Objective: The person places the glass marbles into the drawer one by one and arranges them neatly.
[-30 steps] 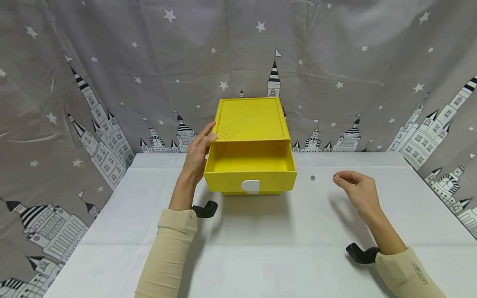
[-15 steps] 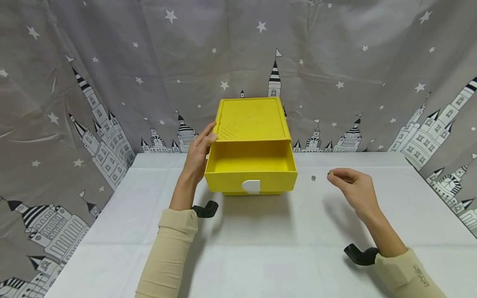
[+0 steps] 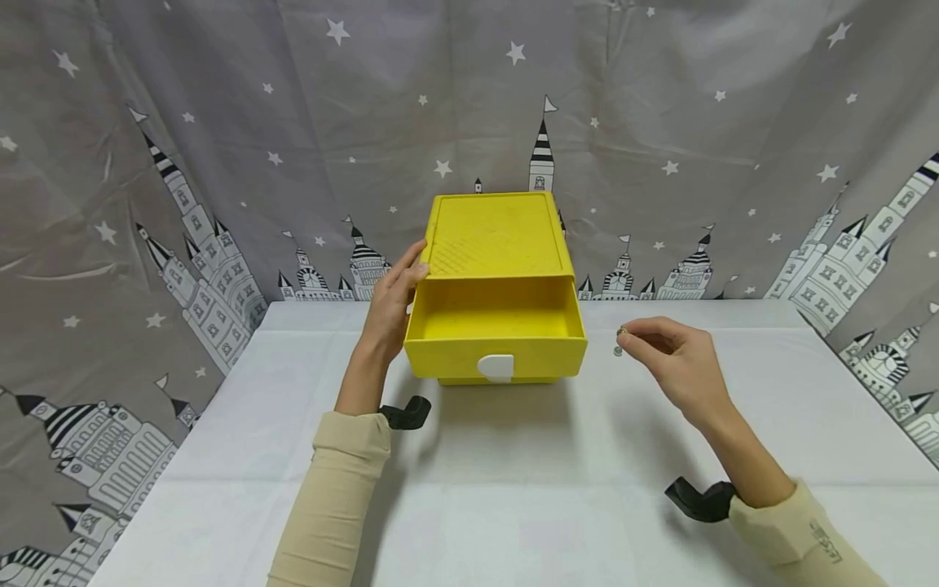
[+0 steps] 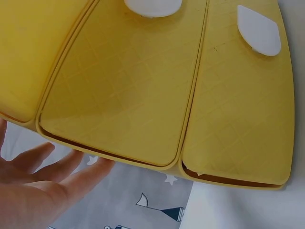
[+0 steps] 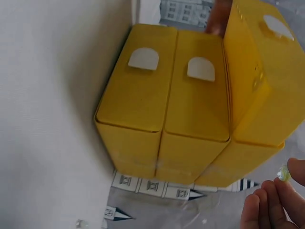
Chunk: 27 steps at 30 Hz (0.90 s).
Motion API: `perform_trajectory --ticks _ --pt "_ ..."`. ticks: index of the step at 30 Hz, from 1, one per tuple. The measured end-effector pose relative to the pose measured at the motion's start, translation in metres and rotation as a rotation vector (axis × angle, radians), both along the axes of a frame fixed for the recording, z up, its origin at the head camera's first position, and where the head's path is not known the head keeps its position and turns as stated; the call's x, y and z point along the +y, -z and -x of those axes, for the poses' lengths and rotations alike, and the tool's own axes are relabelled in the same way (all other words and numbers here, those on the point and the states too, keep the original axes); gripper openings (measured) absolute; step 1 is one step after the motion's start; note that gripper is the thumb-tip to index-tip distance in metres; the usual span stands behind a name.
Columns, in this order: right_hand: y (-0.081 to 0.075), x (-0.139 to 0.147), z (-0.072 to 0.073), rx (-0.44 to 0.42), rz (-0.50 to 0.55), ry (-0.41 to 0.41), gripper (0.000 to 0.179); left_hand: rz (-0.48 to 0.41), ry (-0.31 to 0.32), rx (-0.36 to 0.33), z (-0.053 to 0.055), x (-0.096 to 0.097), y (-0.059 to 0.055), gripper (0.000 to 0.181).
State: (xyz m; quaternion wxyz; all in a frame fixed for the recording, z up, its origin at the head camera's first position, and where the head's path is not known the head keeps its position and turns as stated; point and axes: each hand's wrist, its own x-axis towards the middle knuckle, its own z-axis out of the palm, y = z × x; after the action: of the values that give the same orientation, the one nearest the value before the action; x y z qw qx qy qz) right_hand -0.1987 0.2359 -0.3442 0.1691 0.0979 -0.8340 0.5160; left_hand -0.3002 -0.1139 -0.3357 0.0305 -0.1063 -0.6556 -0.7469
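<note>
A yellow drawer cabinet (image 3: 499, 236) stands at the back of the table, its top drawer (image 3: 495, 359) pulled out with a bare floor showing. My left hand (image 3: 389, 310) rests against the cabinet's left side near the top; in the left wrist view its fingers (image 4: 90, 171) lie fairly straight along that side. Right of the cabinet, my right hand (image 3: 678, 363) pinches a small glass marble (image 5: 283, 173), clear with a yellow-green tint, between thumb and fingertips. A second small clear marble (image 3: 618, 351) lies on the table just below those fingertips in the head view.
Two lower drawers, closed, show white handles (image 5: 144, 58) in the right wrist view. A white cloth (image 3: 513, 489) covers the table. Directly behind hangs a grey curtain (image 3: 330, 147) printed with castles and stars. Each wrist wears a black camera mount (image 3: 700, 500).
My right hand has moved left with the marble, toward the cabinet, and now hovers by the marble on the table. My left hand and the drawer have stayed put.
</note>
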Motion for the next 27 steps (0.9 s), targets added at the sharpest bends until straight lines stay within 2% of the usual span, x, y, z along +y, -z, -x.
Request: perform_trajectory --ticks 7,16,22,27 --pt "-0.013 -0.013 -0.001 0.081 -0.022 -0.021 0.020 0.006 -0.002 0.004 0.000 0.000 0.000 0.055" --pt "-0.027 -0.031 -0.005 0.219 0.039 -0.037 0.013 0.007 0.004 0.004 0.000 0.001 0.001 0.055" --pt "-0.029 -0.041 -0.003 0.235 0.052 -0.102 0.014 0.006 -0.001 0.027 0.001 0.000 0.001 0.055" --pt "-0.029 -0.048 -0.003 0.257 0.065 -0.124 0.014 0.008 0.004 0.032 0.001 0.000 0.002 0.055"
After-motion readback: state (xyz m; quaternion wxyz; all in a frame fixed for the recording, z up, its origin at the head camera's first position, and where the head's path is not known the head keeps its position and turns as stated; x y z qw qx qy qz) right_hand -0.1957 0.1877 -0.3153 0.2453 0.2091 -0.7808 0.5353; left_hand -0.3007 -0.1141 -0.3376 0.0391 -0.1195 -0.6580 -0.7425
